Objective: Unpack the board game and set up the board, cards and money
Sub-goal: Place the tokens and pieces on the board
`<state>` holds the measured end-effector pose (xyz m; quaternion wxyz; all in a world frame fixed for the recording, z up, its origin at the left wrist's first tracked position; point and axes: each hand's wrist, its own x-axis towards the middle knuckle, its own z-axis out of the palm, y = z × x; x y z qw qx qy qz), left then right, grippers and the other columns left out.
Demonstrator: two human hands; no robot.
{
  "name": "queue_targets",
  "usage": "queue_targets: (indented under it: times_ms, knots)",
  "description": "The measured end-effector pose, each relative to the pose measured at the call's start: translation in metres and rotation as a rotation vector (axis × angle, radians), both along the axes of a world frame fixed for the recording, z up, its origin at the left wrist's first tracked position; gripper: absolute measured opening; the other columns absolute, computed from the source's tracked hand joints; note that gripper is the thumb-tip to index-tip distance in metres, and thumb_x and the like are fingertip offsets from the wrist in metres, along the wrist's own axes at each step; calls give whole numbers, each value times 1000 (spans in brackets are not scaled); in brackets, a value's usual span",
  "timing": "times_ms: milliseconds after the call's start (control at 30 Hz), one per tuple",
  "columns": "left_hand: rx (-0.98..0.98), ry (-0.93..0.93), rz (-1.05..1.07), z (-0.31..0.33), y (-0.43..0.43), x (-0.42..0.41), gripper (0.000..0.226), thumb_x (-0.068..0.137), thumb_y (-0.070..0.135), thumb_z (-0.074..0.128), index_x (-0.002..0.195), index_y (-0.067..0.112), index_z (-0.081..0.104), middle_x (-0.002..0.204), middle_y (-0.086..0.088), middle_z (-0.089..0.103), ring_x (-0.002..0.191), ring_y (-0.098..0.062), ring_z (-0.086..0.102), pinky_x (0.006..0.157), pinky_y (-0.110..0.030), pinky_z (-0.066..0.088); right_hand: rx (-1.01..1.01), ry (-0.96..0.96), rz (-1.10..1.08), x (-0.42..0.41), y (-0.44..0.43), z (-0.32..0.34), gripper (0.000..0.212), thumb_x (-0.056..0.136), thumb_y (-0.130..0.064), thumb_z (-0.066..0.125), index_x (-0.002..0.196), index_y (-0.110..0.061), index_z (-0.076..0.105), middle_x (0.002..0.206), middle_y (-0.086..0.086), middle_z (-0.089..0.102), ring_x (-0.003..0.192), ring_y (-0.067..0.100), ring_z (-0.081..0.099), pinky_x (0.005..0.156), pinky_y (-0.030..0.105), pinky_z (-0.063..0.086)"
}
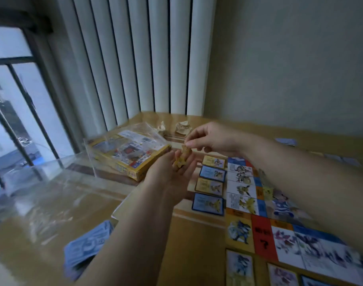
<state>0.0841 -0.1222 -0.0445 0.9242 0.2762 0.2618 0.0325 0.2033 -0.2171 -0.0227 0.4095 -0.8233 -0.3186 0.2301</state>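
Note:
My left hand (pixel 172 178) is held palm up above the table with small yellow game pieces (pixel 179 162) lying on its fingers. My right hand (pixel 209 139) pinches one yellow piece (pixel 185 149) just above that palm. The colourful game board (pixel 263 228) lies flat at the right, partly under my right forearm. Several cards (pixel 210 183) lie in a column along the board's left edge. The yellow game box (pixel 131 155) sits to the left with a clear plastic bag (pixel 133 133) on it. A blue stack of cards or money (pixel 87 250) lies at the lower left.
Two crumpled paper scraps (pixel 181 126) lie at the back of the wooden table (pixel 176 244). A clear plastic sheet (pixel 52 188) covers the table's left part. More blue cards (pixel 285 141) lie far right. White radiator columns (pixel 145 58) and a window (pixel 15 100) stand behind.

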Motion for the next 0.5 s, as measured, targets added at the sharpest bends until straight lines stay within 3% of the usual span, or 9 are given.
queue_targets:
  times_ms: [100,167,267,400,500]
  knots:
    - [58,-54,78,-2,25,-14,34,101,1,29,131,-1,47,121,-17,60,99,-22,60,89,-34,48,89,9,-232,16,18,-23,5,87,-13,66,83,-17,65,82,-2,61,72,11,48,65,23,38]
    - [67,-87,104,-6,39,-22,38,102,-1,25,135,2,43,114,-14,65,96,-19,64,78,-27,54,-9,-87,-365,27,28,-43,2,87,-14,67,88,-14,67,87,-2,62,81,14,53,70,26,40]
    - [97,-109,110,-11,54,-28,32,101,0,31,127,5,49,86,-10,72,75,-15,71,57,-23,58,-141,-200,-470,38,38,-65,7,88,-17,66,93,-13,68,104,4,65,96,19,57,77,27,41]
    - [222,-110,106,-13,63,-34,22,99,0,38,111,9,54,82,-6,75,68,-11,71,59,-24,58,-267,-330,-490,43,39,-74,17,90,-26,64,101,-14,70,113,4,67,103,23,60,86,33,48]
    - [385,-91,89,-10,66,-41,23,98,3,42,111,13,57,97,-3,73,74,-8,67,63,-23,51,-176,-422,-441,29,37,-57,21,92,-28,59,106,-16,69,112,0,66,103,17,58,81,26,42]
